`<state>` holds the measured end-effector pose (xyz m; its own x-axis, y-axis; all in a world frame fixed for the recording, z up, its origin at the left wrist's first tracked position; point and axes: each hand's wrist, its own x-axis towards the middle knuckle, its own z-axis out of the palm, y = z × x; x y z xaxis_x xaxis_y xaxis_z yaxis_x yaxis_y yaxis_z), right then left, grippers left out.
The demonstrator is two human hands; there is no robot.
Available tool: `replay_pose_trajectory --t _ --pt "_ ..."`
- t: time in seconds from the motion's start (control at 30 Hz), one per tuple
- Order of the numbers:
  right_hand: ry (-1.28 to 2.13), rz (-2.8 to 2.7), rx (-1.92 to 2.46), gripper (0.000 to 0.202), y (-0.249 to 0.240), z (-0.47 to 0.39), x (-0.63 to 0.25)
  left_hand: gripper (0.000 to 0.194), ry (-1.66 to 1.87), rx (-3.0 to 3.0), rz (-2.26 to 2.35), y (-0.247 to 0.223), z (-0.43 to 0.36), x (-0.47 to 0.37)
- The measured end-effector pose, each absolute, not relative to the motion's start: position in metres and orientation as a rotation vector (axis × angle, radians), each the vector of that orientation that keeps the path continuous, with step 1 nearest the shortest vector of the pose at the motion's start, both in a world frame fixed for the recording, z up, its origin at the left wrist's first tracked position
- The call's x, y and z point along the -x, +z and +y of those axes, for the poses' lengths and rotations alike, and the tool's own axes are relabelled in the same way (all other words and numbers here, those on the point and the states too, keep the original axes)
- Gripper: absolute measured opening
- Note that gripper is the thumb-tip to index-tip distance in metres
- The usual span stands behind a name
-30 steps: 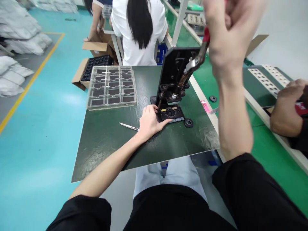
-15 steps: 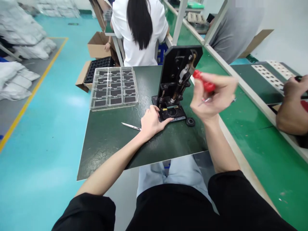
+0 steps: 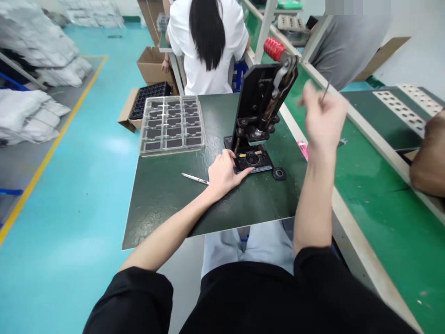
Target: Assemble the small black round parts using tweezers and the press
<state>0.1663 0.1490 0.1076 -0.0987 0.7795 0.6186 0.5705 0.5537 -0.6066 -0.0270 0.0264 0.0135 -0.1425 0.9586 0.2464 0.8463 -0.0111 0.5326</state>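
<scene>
The left hand (image 3: 222,174) is spread at the near-left corner of the hand press (image 3: 267,95), thumb along the near edge of the base; whether the fingers clamp it cannot be told. The press stands just beyond this hand. The right hand (image 3: 323,123), closed on a thin metal tool (image 3: 326,90), is raised right of the press, apart from its red handle (image 3: 274,48). A black ring part (image 3: 279,174) lies right of the base. Motion blur obscures the right fingers; the left hand hides one end of a slim silver tool (image 3: 194,178).
</scene>
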Motion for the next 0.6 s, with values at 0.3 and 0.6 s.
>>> replay_pose_trajectory --t 0.3,0.6 --pt "0.224 -1.96 2.021 0.065 0.044 0.048 -0.121 0.012 1.271 -2.896 1.512 0.006 0.001 0.022" --pt "0.246 -1.835 1.764 0.04 0.051 0.023 -0.185 0.01 1.164 -2.921 1.189 0.002 0.001 0.024"
